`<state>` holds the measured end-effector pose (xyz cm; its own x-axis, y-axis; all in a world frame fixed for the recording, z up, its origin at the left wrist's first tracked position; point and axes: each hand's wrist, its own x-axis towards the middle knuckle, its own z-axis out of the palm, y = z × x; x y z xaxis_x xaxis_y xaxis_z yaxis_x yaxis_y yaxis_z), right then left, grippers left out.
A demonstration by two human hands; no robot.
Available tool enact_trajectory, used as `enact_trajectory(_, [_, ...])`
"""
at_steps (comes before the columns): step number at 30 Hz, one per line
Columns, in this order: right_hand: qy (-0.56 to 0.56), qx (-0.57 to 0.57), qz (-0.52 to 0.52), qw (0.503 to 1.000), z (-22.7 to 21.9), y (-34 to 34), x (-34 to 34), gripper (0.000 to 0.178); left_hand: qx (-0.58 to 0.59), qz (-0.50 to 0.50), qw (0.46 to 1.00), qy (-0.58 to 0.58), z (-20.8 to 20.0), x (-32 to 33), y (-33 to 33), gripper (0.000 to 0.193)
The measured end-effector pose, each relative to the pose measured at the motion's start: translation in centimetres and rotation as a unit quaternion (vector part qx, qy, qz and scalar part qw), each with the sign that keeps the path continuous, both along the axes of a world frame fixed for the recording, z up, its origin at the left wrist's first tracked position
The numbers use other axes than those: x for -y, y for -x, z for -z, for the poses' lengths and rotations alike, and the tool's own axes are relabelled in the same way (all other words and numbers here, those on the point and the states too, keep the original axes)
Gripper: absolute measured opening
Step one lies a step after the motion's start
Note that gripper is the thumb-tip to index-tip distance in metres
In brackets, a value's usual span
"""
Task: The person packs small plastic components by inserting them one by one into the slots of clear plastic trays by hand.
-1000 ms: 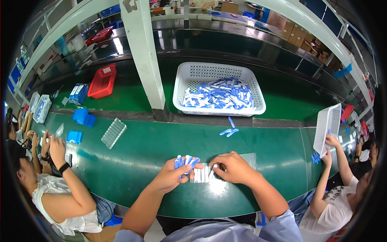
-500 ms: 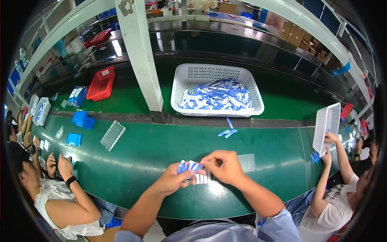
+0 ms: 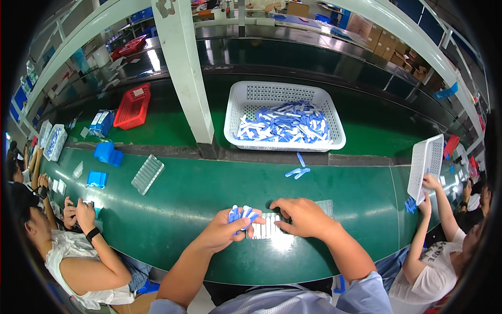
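My left hand (image 3: 217, 233) is closed around a fanned bunch of blue-and-white plastic sticks (image 3: 242, 215) over the near part of the green bench. Just to its right lies a clear slotted tray (image 3: 264, 230), with pale strips showing in its grooves. Above the tray's right part is my right hand (image 3: 304, 217), thumb and index finger apart at the grooves; I see no stick clearly held in it. It partly covers the tray. Another clear tray (image 3: 325, 208) lies behind that hand, partly hidden.
Beyond the bench, a white basket (image 3: 232, 118) holds a heap of sticks. A few loose sticks (image 3: 298, 171) lie before it. A white post (image 3: 188, 78) rises left of it. An empty clear tray (image 3: 148, 175) lies left. Co-workers sit at left (image 3: 89, 261) and right (image 3: 431, 261).
My right hand has moved from the bunch in my left hand to the right, over the slotted tray, and its fingers have spread. My left hand keeps its hold. The view has shifted slightly.
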<state>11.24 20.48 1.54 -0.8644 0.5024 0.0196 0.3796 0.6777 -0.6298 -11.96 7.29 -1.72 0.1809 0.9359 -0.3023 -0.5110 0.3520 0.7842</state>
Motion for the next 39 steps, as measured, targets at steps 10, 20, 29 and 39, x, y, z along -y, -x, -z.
enact_trajectory(10, [0.217, -0.214, 0.102, 0.947, 0.7, 1.5, 2.7, 0.013, -0.021, 0.088, 0.996, -0.007, 0.4, 0.2, -0.5, 0.034])
enact_trajectory(20, [0.161, -0.042, 0.038, 0.985, -0.2, -2.3, -0.6, 0.013, -0.023, 0.016, 1.000, 0.014, -0.8, -0.1, -0.2, 0.034])
enact_trajectory(29, [0.085, -0.091, 0.097, 0.988, -0.9, 0.5, 1.4, 0.022, 0.016, 0.032, 0.999, 0.013, -0.9, 0.0, -0.6, 0.038])
enact_trajectory(39, [-0.016, -0.180, 0.102, 0.978, 0.5, 1.5, 3.9, 0.015, 0.038, 0.104, 0.994, 0.009, 0.6, 0.2, -0.9, 0.040])
